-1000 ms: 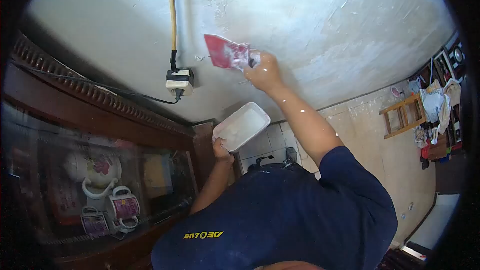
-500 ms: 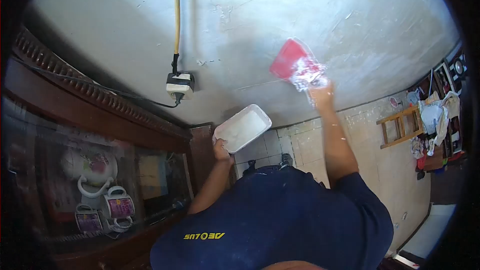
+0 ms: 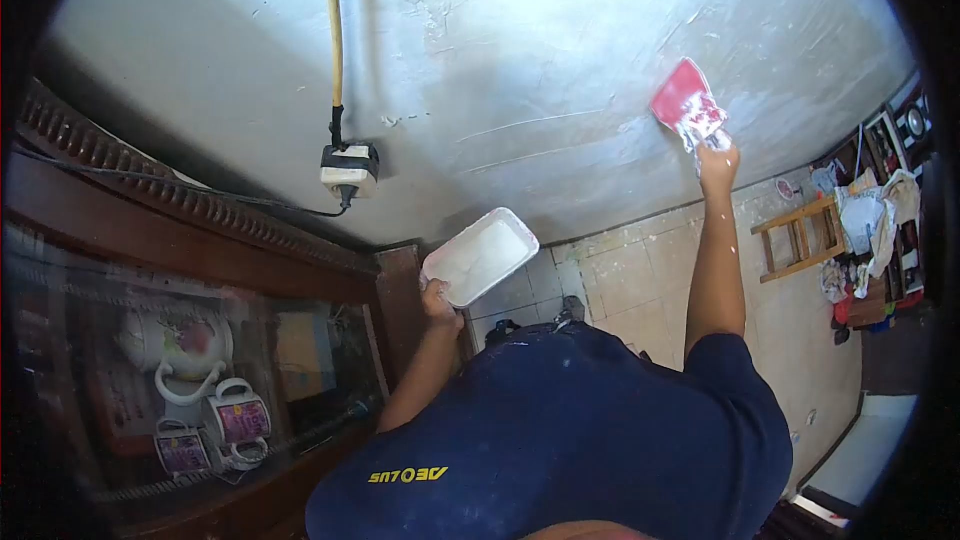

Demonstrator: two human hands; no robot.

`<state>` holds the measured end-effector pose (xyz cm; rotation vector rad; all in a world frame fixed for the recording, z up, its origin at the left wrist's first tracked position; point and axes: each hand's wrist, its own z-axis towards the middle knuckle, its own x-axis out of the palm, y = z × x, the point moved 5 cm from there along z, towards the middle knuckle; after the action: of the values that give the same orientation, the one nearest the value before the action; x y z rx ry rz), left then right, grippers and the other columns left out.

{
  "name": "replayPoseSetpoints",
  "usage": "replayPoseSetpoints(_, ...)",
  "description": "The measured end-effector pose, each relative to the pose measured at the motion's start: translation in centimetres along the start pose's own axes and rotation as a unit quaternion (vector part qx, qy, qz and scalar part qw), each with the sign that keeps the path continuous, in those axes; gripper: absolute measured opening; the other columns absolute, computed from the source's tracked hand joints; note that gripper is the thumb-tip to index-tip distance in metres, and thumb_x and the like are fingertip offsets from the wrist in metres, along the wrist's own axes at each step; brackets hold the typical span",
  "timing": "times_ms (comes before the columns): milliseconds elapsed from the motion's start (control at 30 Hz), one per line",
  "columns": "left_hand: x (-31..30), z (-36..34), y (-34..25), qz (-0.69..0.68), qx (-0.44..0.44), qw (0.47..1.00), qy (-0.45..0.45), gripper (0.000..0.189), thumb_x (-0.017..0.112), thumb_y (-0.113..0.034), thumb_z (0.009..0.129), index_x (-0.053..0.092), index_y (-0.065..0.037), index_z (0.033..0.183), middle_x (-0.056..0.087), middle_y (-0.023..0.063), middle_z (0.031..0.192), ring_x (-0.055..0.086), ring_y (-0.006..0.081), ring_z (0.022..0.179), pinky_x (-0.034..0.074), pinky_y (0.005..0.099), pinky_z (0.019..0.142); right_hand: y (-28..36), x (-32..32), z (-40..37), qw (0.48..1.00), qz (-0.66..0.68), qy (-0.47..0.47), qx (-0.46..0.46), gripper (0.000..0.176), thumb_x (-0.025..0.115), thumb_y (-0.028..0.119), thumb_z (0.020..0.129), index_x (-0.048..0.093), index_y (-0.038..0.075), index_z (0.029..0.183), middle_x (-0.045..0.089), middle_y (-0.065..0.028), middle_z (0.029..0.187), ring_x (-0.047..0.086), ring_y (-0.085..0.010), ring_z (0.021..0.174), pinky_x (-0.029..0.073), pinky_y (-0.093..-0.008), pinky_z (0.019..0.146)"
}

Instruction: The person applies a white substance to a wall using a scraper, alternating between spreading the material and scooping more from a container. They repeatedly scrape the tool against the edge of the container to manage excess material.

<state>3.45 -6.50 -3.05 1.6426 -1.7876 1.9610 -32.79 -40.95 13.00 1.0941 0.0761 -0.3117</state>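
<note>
My right hand (image 3: 717, 162) is closed round the handle of a red putty knife (image 3: 682, 96), its blade laid against the grey-white wall (image 3: 560, 50). White putty is smeared over the lower part of the blade and the handle. Thin raised streaks of putty run across the wall to the left of the blade. My left hand (image 3: 438, 302) grips the near left corner of a white rectangular tray (image 3: 490, 258), which is tilted below the wall. Pale putty covers the tray's inside.
A dark wooden cabinet (image 3: 200, 225) with cups and a teapot behind glass stands at my left. A power socket (image 3: 349, 170) with a plugged-in cable hangs on the wall. On the tiled floor (image 3: 640, 280) at right, a wooden stool (image 3: 800, 238) lies beside piled cloths.
My right hand has swept the putty knife to the right along the wall, and fresh streaks show behind it. The left hand and tray are almost where they were.
</note>
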Motion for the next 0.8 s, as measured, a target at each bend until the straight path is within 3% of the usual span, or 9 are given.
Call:
replayPoseSetpoints(100,0.9,0.1,-0.2,0.05,0.001,0.998,0.028,0.068,0.042,-0.017,0.059,0.041,0.002,0.124,0.05,0.0203,0.12,0.05,0.0362,0.111,0.04,0.0453,0.097,-0.7,1.6,-1.7,0.999,0.003,0.016,0.046,0.02,0.066,0.004,0.07,0.062,-0.004,0.088,0.065,-0.0096,0.079,0.059,-0.0158,0.063,0.047,-0.0299,0.058)
replayPoseSetpoints(167,0.9,0.4,0.0,0.003,0.005,0.999,0.052,0.058,0.042,-0.012,0.06,0.047,0.003,0.116,0.054,0.0179,0.114,0.053,0.0319,0.108,0.043,0.0417,0.094,0.3,7.7,-4.4,0.99,-0.086,0.053,-0.097,0.022,0.066,0.003,0.07,0.061,-0.003,0.09,0.065,-0.0093,0.08,0.06,-0.016,0.067,0.047,-0.0306,0.061)
replayPoseSetpoints(233,0.5,0.5,0.5,0.033,-0.015,0.999,0.027,0.063,0.042,-0.015,0.063,0.041,0.0,0.124,0.05,0.0188,0.12,0.05,0.0355,0.111,0.042,0.0459,0.095,13.6,13.3,-8.6,0.959,0.172,0.221,0.04,0.02,0.065,-0.001,0.07,0.061,-0.003,0.09,0.064,-0.0074,0.081,0.058,-0.0125,0.069,0.048,-0.028,0.062)
replayPoseSetpoints(400,0.8,0.3,0.0,0.027,-0.007,1.0,0.009,0.06,0.042,-0.015,0.066,0.041,-0.001,0.124,0.051,0.0178,0.119,0.051,0.034,0.11,0.043,0.0449,0.094,23.4,20.3,-9.2,0.938,0.154,0.263,-0.162,0.023,0.068,0.01,0.068,0.063,0.0,0.088,0.064,-0.01,0.074,0.057,-0.0134,0.063,0.048,-0.0294,0.061)
replayPoseSetpoints(467,0.9,0.2,-0.4,0.028,-0.003,1.0,-0.006,0.059,0.043,-0.015,0.066,0.041,-0.001,0.124,0.051,0.0176,0.118,0.051,0.0336,0.109,0.043,0.0446,0.094,21.6,19.3,-6.3,0.973,0.062,0.184,-0.122,0.024,0.068,0.016,0.066,0.064,0.004,0.087,0.064,-0.0177,0.078,0.06,-0.0345,0.068,0.048,-0.0366,0.065)
replayPoseSetpoints(533,0.9,0.1,-0.5,0.021,-0.003,0.999,0.024,0.057,0.043,-0.014,0.066,0.043,-0.001,0.122,0.052,0.0169,0.115,0.053,0.0324,0.106,0.044,0.0435,0.092,18.4,14.0,-2.1,0.99,0.045,0.135,-0.019,0.021,0.066,0.009,0.066,0.063,-0.001,0.084,0.065,-0.0135,0.072,0.062,-0.0231,0.062,0.047,-0.0338,0.059)
replayPoseSetpoints(600,-0.3,0.2,-0.3,0.026,0.005,0.999,0.021,0.056,0.042,-0.014,0.066,0.044,-0.001,0.12,0.053,0.0167,0.114,0.054,0.0322,0.105,0.045,0.043,0.091,11.9,8.5,1.8,0.979,0.175,0.078,-0.075,0.022,0.06,0.001,0.069,0.063,-0.005,0.09,0.066,-0.0097,0.076,0.061,-0.0145,0.064,0.047,-0.0291,0.058)
replayPoseSetpoints(633,-0.6,0.4,-0.2,0.034,0.01,0.999,0.017,0.056,0.042,-0.013,0.065,0.045,-0.001,0.119,0.054,0.0165,0.112,0.054,0.032,0.103,0.045,0.0425,0.09,10.8,5.0,2.5,0.999,0.027,0.017,-0.021,0.023,0.057,-0.003,0.07,0.062,-0.006,0.092,0.066,-0.01,0.078,0.06,-0.0139,0.065,0.048,-0.0274,0.058)
replayPoseSetpoints(800,-0.1,0.6,-0.1,0.035,0.0,0.999,-0.018,0.058,0.043,-0.016,0.063,0.045,0.0,0.119,0.054,0.0172,0.112,0.054,0.0323,0.104,0.045,0.0417,0.09,11.3,2.3,0.4,0.987,0.153,0.027,0.033,0.02,0.057,-0.009,0.072,0.061,-0.008,0.092,0.065,-0.0124,0.082,0.061,-0.0164,0.068,0.048,-0.0262,0.061)
